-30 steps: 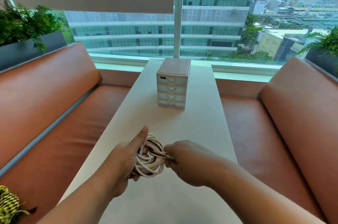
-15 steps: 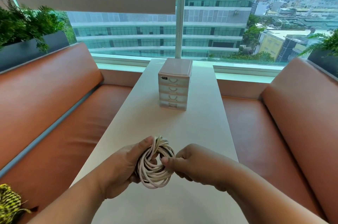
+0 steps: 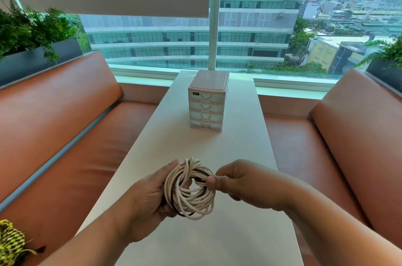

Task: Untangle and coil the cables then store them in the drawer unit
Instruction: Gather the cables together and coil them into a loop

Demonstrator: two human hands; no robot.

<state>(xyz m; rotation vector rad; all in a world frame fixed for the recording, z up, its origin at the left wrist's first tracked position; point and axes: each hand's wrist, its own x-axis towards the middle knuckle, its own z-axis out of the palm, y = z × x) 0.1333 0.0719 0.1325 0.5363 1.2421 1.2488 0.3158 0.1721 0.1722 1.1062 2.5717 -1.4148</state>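
A round coil of cables (image 3: 191, 198), mostly white with some dark strands, is held upright above the near half of the white table (image 3: 239, 157). My left hand (image 3: 145, 196) grips the coil's left side, fingers wrapped behind it. My right hand (image 3: 241, 183) pinches the coil's upper right edge between thumb and fingers. Farther along the table stands a small beige drawer unit (image 3: 206, 102) with several drawers, all closed.
Orange-brown bench seats (image 3: 65, 146) flank the table on both sides. Behind the drawer unit a large window runs across the back. Planters with green plants (image 3: 32, 33) sit above both backrests. A yellow-black woven object (image 3: 10, 241) lies at the bottom left.
The coil has turned from edge-on to face me, showing its round opening. Both hands shifted slightly while my right fingers moved along the coil's upper right edge.
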